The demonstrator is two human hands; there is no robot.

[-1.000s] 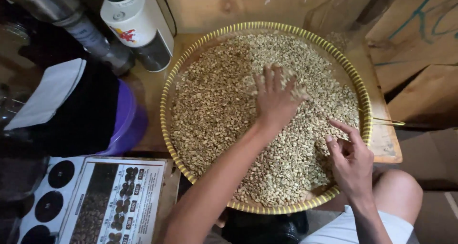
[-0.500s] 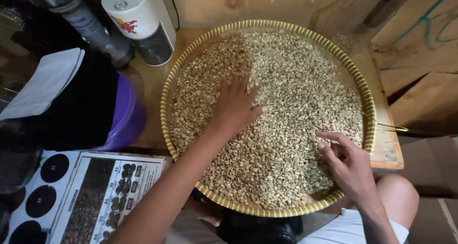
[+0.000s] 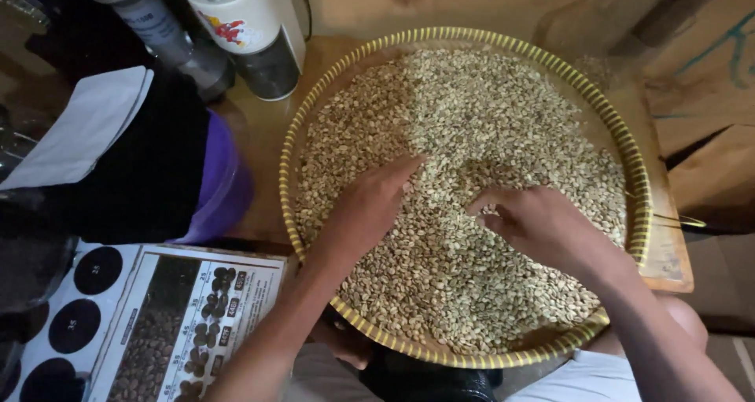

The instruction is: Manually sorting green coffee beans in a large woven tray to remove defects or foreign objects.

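We see a wide, round woven tray (image 3: pixel 638 237) with a yellow-striped rim resting on a wooden table (image 3: pixel 271 134), and it is filled almost edge to edge with pale green coffee beans (image 3: pixel 480 119). Our left hand (image 3: pixel 370 201) lies palm down on the beans in the left middle of the tray, the fingers stretched out flat and close together, pointing to the far right; they press on the beans but close around nothing. Our right hand (image 3: pixel 543 225) rests on the beans in the right middle of the tray, near the left hand but apart from it, its fingers bent loosely and pointing left, the tips touching the beans; whether they pinch any beans we cannot tell. Left of the tray, just beside its rim, a purple bucket (image 3: pixel 228 186) stands under a black cloth (image 3: pixel 134 174), with a white folded sheet (image 3: pixel 79 130) lying on top of the cloth. At the far left a white and dark cylindrical appliance (image 3: pixel 252 32) stands on the table beside a metal tube (image 3: pixel 161 28). At the near left lies a printed chart (image 3: pixel 181 323) showing dark roasted beans and black circles. Bare wooden boards (image 3: pixel 708 87) fill the far right.
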